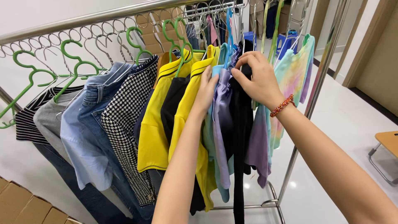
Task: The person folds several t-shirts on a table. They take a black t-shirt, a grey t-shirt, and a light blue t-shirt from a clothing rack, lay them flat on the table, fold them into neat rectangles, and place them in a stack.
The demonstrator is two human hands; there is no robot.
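Sorting through clothes on the long steel garment rail [83, 20], I am at the step of parting the hung pieces. Left of my hands hang the yellow polo shirts with black trim [157, 124]; past my right hand hangs the pastel tie-dye shirt [290, 70]. My right hand [259, 79] pinches the top of the narrow black garment [240, 137], just under its blue plastic hanger [229, 25]. My left hand [206, 93] lies flat and released against the lilac satin garment [222, 124], pushing it aside. Next, I think, I need a firm grip at the hanger.
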